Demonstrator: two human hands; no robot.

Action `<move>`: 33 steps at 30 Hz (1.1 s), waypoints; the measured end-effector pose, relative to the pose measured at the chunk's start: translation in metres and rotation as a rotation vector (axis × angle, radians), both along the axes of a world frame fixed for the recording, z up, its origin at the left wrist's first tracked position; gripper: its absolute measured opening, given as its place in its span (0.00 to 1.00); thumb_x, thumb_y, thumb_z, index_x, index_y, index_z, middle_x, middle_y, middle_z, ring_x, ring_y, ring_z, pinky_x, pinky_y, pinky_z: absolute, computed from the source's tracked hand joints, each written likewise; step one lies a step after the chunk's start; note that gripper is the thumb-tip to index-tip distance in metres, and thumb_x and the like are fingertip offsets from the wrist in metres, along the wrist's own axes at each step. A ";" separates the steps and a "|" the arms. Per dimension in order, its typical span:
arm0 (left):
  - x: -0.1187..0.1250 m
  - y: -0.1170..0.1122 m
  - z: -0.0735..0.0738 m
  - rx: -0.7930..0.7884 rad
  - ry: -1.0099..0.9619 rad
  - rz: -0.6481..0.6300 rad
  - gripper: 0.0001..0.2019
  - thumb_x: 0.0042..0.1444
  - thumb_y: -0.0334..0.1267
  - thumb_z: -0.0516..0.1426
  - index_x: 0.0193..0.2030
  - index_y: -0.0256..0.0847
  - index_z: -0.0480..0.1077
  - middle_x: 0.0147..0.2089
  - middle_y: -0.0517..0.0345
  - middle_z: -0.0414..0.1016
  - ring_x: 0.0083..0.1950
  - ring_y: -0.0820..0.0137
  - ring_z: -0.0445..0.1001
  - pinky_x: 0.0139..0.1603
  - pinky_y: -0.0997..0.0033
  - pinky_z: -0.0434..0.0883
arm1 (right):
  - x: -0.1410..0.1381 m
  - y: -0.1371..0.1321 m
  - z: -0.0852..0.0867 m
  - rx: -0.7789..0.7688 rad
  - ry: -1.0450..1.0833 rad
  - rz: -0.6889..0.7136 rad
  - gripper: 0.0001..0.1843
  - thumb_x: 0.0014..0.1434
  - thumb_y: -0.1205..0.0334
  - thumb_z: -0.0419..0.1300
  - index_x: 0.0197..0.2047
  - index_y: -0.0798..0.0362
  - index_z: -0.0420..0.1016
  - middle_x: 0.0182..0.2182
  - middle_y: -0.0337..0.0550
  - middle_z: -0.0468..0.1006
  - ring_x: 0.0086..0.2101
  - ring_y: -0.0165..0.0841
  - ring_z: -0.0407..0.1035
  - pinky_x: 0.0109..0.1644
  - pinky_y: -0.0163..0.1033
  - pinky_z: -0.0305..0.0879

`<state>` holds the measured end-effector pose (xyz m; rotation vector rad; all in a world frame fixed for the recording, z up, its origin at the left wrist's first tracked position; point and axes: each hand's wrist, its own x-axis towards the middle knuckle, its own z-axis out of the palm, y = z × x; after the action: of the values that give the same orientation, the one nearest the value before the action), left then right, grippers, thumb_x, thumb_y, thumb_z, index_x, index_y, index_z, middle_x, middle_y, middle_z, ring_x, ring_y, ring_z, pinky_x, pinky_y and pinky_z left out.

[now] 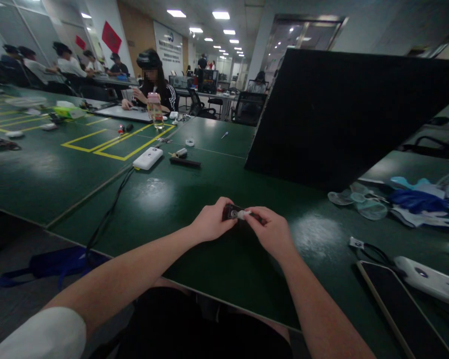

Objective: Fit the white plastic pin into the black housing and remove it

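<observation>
Above the green table's front part, my left hand (211,222) is closed on a small dark part (229,210) with a round greyish feature on its face. The fingers of my right hand (271,232) pinch a small white piece (243,214) right against the dark part. Both hands are close together, and their fingers hide much of what they hold. The exact kind of either part is too small to make out. Beyond the hands lie a dark bar (185,162) and a small whitish cylinder (181,152).
A large black panel (344,119) leans at the right. Near it are a clear-bladed fan (362,199), a blue cloth (419,200), a phone (404,309) and a white power bank (430,279). Another white power bank (148,158) trails a cable at left. A person (155,82) sits opposite.
</observation>
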<state>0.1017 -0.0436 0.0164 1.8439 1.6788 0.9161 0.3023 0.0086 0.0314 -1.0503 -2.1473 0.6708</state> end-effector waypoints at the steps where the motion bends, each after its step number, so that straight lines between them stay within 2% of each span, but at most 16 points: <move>1: 0.000 0.000 -0.001 0.004 0.002 -0.001 0.22 0.58 0.46 0.59 0.57 0.46 0.61 0.45 0.55 0.78 0.41 0.63 0.78 0.38 0.65 0.72 | 0.000 0.001 0.000 0.005 -0.008 -0.002 0.12 0.62 0.52 0.60 0.43 0.47 0.81 0.42 0.44 0.80 0.37 0.36 0.73 0.38 0.42 0.68; 7: 0.001 0.001 0.002 -0.023 -0.086 -0.017 0.22 0.60 0.48 0.58 0.58 0.45 0.61 0.45 0.54 0.77 0.40 0.64 0.78 0.38 0.65 0.72 | 0.002 0.003 -0.001 -0.098 0.078 -0.128 0.22 0.59 0.42 0.62 0.47 0.50 0.78 0.41 0.46 0.80 0.34 0.36 0.73 0.35 0.42 0.68; 12: 0.000 0.001 0.003 -0.085 -0.055 -0.032 0.24 0.58 0.47 0.60 0.59 0.44 0.62 0.48 0.53 0.77 0.43 0.64 0.77 0.40 0.65 0.73 | 0.009 0.014 -0.004 -0.225 0.220 -0.306 0.31 0.64 0.34 0.48 0.45 0.52 0.78 0.40 0.49 0.80 0.33 0.37 0.73 0.36 0.43 0.68; 15: 0.001 0.000 0.005 -0.086 -0.036 -0.048 0.24 0.57 0.45 0.61 0.58 0.44 0.63 0.50 0.54 0.76 0.45 0.64 0.77 0.42 0.65 0.73 | 0.013 0.021 -0.007 -0.283 0.186 -0.373 0.34 0.63 0.32 0.47 0.41 0.52 0.79 0.38 0.49 0.81 0.32 0.38 0.73 0.36 0.43 0.67; 18: -0.005 -0.003 0.010 -0.054 0.014 -0.018 0.22 0.56 0.46 0.61 0.56 0.43 0.66 0.52 0.51 0.74 0.48 0.62 0.76 0.47 0.62 0.74 | 0.016 0.025 -0.008 -0.304 0.121 -0.380 0.34 0.62 0.31 0.47 0.40 0.52 0.79 0.38 0.49 0.81 0.33 0.39 0.73 0.35 0.44 0.67; 21: -0.030 -0.011 0.012 0.021 0.089 0.035 0.22 0.54 0.47 0.61 0.54 0.42 0.68 0.58 0.47 0.71 0.55 0.58 0.74 0.54 0.57 0.72 | 0.020 0.025 -0.008 -0.306 0.098 -0.366 0.34 0.62 0.31 0.48 0.40 0.52 0.79 0.38 0.50 0.81 0.32 0.39 0.74 0.34 0.43 0.67; 24: -0.072 -0.023 0.012 0.092 0.196 0.173 0.25 0.53 0.44 0.61 0.57 0.41 0.65 0.62 0.45 0.68 0.60 0.56 0.72 0.61 0.54 0.68 | 0.021 0.025 -0.009 -0.302 0.085 -0.328 0.33 0.62 0.31 0.48 0.40 0.52 0.79 0.37 0.50 0.81 0.31 0.39 0.73 0.32 0.42 0.67; 25: -0.088 -0.028 0.012 0.109 0.259 0.232 0.26 0.54 0.43 0.60 0.59 0.41 0.64 0.61 0.45 0.70 0.59 0.55 0.72 0.64 0.52 0.65 | 0.020 0.025 -0.009 -0.303 0.075 -0.313 0.33 0.62 0.31 0.48 0.40 0.52 0.79 0.37 0.50 0.81 0.30 0.38 0.73 0.32 0.42 0.66; 27: -0.119 -0.036 0.013 0.138 0.454 0.302 0.27 0.52 0.41 0.60 0.59 0.39 0.64 0.57 0.45 0.73 0.59 0.52 0.72 0.71 0.44 0.53 | 0.018 0.025 -0.009 -0.307 0.056 -0.287 0.34 0.62 0.31 0.48 0.40 0.52 0.80 0.36 0.49 0.81 0.30 0.38 0.73 0.31 0.42 0.66; 30: -0.153 -0.046 0.018 0.151 0.664 0.262 0.24 0.50 0.39 0.60 0.55 0.40 0.68 0.54 0.45 0.76 0.59 0.49 0.71 0.73 0.39 0.41 | 0.014 0.024 -0.008 -0.303 0.028 -0.261 0.33 0.62 0.31 0.48 0.39 0.52 0.80 0.34 0.48 0.81 0.30 0.38 0.73 0.32 0.43 0.65; 33: -0.170 -0.050 0.025 0.159 0.740 0.171 0.23 0.48 0.37 0.60 0.54 0.42 0.70 0.56 0.44 0.75 0.62 0.48 0.68 0.72 0.39 0.39 | 0.013 0.022 -0.006 -0.310 0.008 -0.230 0.33 0.63 0.32 0.47 0.39 0.52 0.80 0.34 0.48 0.81 0.30 0.38 0.73 0.32 0.43 0.65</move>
<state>-0.0683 -0.0938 0.0418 2.3565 2.2672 0.4450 0.3152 0.0306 0.0256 -1.4290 -1.9132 0.9122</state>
